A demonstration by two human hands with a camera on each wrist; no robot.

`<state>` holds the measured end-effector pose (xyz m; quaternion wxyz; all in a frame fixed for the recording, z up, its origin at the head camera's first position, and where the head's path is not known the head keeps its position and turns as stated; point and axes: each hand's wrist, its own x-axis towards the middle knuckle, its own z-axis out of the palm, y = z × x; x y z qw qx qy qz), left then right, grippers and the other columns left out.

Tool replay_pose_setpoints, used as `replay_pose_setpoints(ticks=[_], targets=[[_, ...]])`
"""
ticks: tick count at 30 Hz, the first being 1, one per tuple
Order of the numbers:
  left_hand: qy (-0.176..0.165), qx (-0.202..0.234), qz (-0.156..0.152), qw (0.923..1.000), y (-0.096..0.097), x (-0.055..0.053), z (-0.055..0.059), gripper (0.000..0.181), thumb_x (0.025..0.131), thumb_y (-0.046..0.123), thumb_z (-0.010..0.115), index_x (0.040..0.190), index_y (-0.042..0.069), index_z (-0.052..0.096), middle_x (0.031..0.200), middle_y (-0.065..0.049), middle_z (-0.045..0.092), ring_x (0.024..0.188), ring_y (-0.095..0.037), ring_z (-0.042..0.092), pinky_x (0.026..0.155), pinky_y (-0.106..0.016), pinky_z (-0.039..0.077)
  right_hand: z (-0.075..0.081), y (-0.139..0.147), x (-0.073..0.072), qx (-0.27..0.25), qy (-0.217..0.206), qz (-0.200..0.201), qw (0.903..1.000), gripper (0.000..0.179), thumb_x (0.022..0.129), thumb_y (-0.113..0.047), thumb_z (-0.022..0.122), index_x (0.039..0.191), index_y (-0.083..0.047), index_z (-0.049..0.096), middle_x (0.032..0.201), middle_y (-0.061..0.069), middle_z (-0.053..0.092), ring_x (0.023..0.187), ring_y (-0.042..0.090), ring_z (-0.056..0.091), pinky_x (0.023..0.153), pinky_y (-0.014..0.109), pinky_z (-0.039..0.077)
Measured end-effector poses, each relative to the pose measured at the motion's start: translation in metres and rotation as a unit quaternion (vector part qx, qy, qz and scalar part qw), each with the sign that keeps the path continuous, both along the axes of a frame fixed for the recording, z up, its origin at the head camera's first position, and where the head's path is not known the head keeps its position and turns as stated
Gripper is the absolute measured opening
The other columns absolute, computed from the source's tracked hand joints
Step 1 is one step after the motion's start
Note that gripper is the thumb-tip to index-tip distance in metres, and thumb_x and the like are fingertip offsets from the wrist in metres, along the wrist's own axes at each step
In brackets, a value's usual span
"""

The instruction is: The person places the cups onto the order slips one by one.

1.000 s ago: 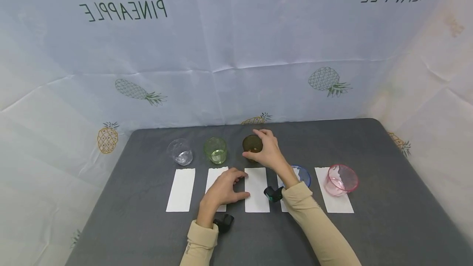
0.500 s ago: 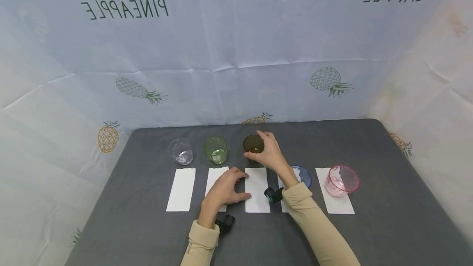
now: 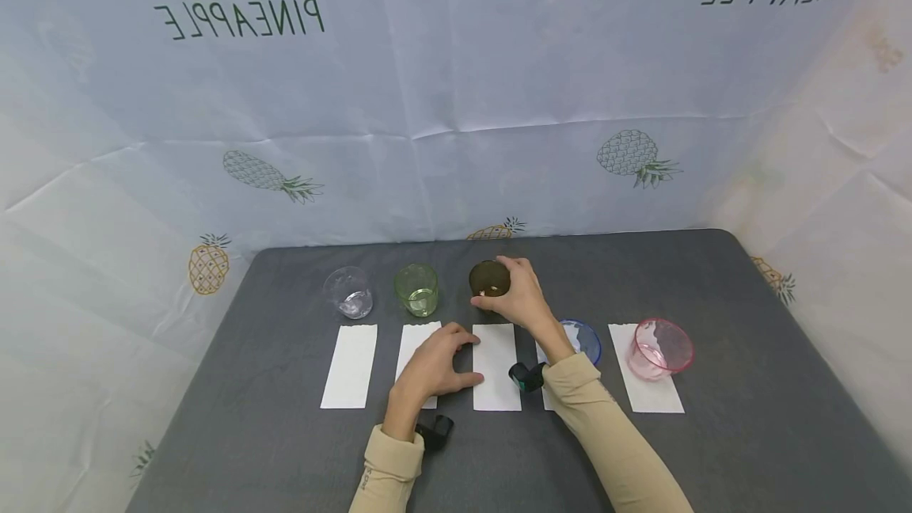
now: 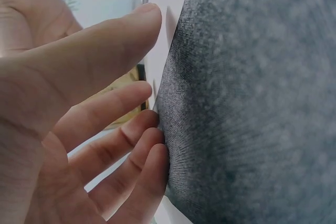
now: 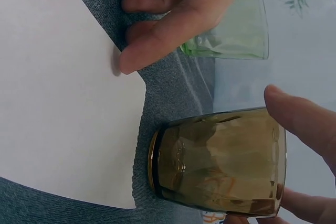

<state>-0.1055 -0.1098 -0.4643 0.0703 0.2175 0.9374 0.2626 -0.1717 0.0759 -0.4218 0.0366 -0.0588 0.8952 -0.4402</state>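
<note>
My right hand (image 3: 523, 295) reaches over an amber-brown glass (image 5: 220, 156) at the back middle of the table. Its thumb and fingers hold the glass near the rim from two sides. Upright on the dark cloth, the glass stands just behind the middle white paper strip (image 3: 496, 378). My left hand (image 3: 431, 366) lies low over the second strip (image 3: 413, 336) from the left. Its thumb and index fingertips touch or hover at the left edge of the middle strip, fingers loosely bent and nothing held, as the left wrist view (image 4: 105, 145) also has it.
A clear glass (image 3: 349, 293) and a green glass (image 3: 416, 290) stand left of the amber one. A blue-rimmed glass (image 3: 586, 341), partly behind the right forearm, and a pink glass (image 3: 657, 351) stand on the right strips. Behind the table (image 3: 249, 450) hangs a pineapple-print curtain (image 3: 456, 85).
The fingers of my right hand have drawn in slightly at the amber glass's rim. Left hand, glasses and paper strips stay in place; the view shifts a little.
</note>
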Motion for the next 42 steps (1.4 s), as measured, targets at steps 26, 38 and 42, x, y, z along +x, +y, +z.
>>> replay_pose_setpoints(ticks=[26, 38, 42], targets=[[-0.001, -0.006, 0.003, 1.0000, 0.000, -0.001, -0.002, 0.051, 0.078, 0.029, 0.089, 0.122, 0.008, 0.073, 0.115, -0.007, 0.065, 0.100, -0.021, 0.062, 0.088, -0.039, 0.054, 0.009, 0.006, 0.015, 0.027, 0.054, 0.019, 0.9980, 0.083, 0.080, -0.034, 0.088, 0.146, 0.002, 0.051, 0.135, 0.026, 0.052, 0.114, 0.043, 0.057, 0.090, 0.054, 0.055], [-0.001, -0.011, 0.004, 0.9999, 0.000, -0.002, -0.002, 0.053, 0.077, 0.029, 0.090, 0.122, 0.008, 0.073, 0.117, -0.008, 0.065, 0.104, -0.023, 0.063, 0.091, -0.041, 0.055, 0.023, 0.015, 0.026, 0.046, 0.070, 0.069, 0.9941, 0.082, 0.077, -0.030, 0.090, 0.143, 0.003, 0.055, 0.127, 0.024, 0.055, 0.109, 0.040, 0.058, 0.086, 0.051, 0.057], [-0.002, -0.009, 0.003, 1.0000, 0.000, -0.002, -0.002, 0.053, 0.077, 0.029, 0.090, 0.123, 0.007, 0.072, 0.117, -0.008, 0.065, 0.104, -0.023, 0.063, 0.091, -0.041, 0.055, 0.026, 0.016, 0.030, 0.046, 0.069, 0.079, 0.9934, 0.083, 0.076, -0.031, 0.091, 0.144, 0.002, 0.054, 0.126, 0.023, 0.055, 0.108, 0.040, 0.058, 0.087, 0.051, 0.056]])
